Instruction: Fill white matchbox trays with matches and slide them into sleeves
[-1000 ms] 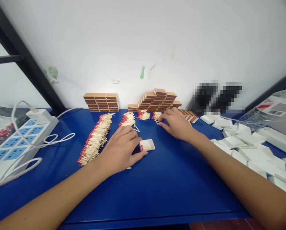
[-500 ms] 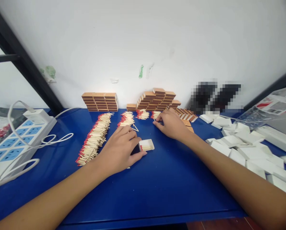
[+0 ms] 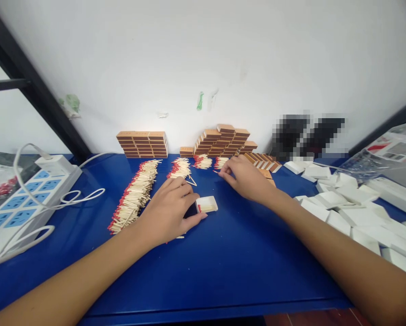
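My left hand is curled around a small matchbox on the blue table. Its white tray is slid out to the right and shows a few matches inside. My right hand reaches farther back, fingers pinched on a few matches at a small pile of red-tipped matches. More match piles lie nearby: a long row to the left and two small heaps in the middle.
Stacks of brown matchboxes stand against the white wall. Several white inner trays are scattered at the right. A white power strip with cables lies at the left. A black metal frame rises at the far left.
My right hand has drawn slightly back from the small match pile, fingers pinched. The left hand stays on the matchbox. The view shifted a little.
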The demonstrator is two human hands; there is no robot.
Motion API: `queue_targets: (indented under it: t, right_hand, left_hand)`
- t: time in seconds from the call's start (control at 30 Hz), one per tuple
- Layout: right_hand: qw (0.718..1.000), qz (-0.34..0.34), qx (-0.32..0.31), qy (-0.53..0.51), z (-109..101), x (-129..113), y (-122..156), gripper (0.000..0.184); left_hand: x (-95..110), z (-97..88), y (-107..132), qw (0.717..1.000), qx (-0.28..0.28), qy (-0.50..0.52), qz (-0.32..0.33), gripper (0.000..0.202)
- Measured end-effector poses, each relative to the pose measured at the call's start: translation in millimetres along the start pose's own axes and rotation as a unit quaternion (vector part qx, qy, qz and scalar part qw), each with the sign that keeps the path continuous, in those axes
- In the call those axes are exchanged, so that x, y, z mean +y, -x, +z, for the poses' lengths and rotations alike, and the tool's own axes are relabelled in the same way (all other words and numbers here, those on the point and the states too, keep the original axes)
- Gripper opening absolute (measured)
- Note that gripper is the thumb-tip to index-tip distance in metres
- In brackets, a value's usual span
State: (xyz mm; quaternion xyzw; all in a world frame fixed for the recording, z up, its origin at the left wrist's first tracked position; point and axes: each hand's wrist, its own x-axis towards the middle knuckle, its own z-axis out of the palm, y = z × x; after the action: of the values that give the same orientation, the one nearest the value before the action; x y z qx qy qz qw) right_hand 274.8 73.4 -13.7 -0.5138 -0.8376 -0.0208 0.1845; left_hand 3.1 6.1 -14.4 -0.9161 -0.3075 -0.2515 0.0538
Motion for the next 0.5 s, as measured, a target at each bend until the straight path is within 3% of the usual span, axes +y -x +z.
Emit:
queue_targets:
  t: [0.23,0.5]
  right_hand:
    - [1.000,0.022,0.012,0.001,10.3,-7.9,-10.2,0.011]
    - [0.999,0.028,-0.018,-0.005,7.4,-1.2,-7.3,0.018]
  left_hand:
    - [0.0,-0.1,-1.4,1.000,-0.007,-0.003,-0.006,0.033]
    - [-0.9,-1.6,-1.6,1.000,-0.002,-0.007,-0.001,0.032]
